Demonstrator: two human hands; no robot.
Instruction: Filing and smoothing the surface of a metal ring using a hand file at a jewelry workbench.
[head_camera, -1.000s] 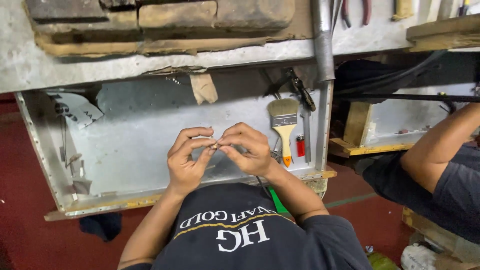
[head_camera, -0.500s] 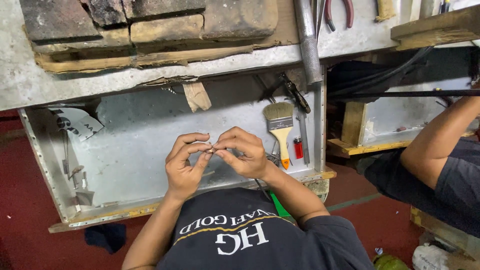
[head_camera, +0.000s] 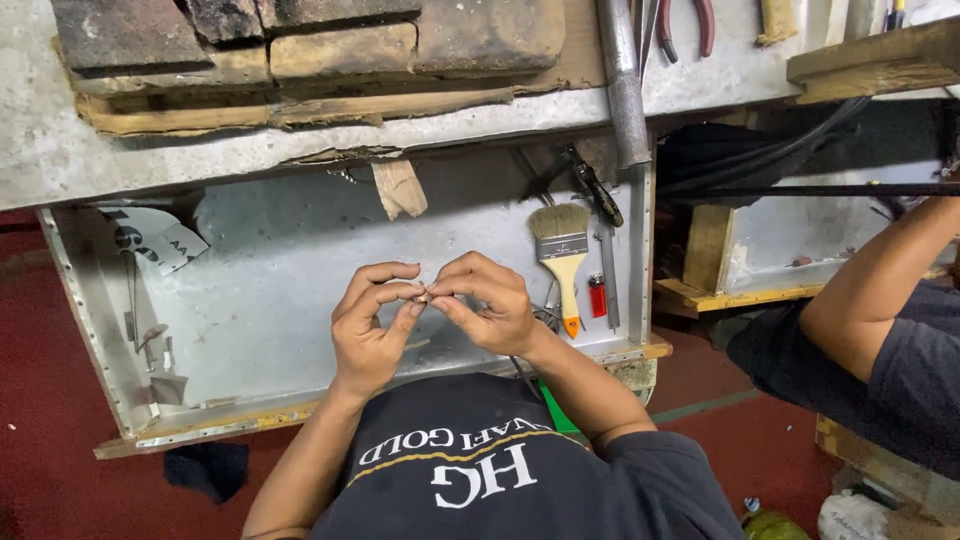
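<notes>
Head view: both hands meet at chest height over a shallow metal tray (head_camera: 280, 270). Left hand (head_camera: 368, 330) and right hand (head_camera: 485, 305) have thumb and forefinger tips pinched together on one small part (head_camera: 424, 296), held between the two hands and clear of the tray floor. What the part is cannot be told; it is too small and largely covered by the fingertips. Remaining fingers of both hands are curled and spread away from the pinch.

Judgement on the step in hand: a piece this small calls for a light, steady pinch, worked low over the tray so that a slip drops it inside the rim rather than onto the floor. Bracing the wrists against each other would help.

Surface: the tray is bare grey sheet metal with riveted edges, dusty and scuffed. A paintbrush (head_camera: 561, 255) with pale bristles and yellow handle lies at its right side, a small red lighter (head_camera: 597, 296) just beside it, and a dark hand tool (head_camera: 592, 186) above the brush.

Room: worn bricks (head_camera: 300, 40) sit on a grey bench (head_camera: 60, 150) beyond the tray, with red-handled pliers (head_camera: 685, 25) further right. Flooring is dark red (head_camera: 50, 400). Another person's arm (head_camera: 880, 275) reaches in at the right, well apart from the working hands.
</notes>
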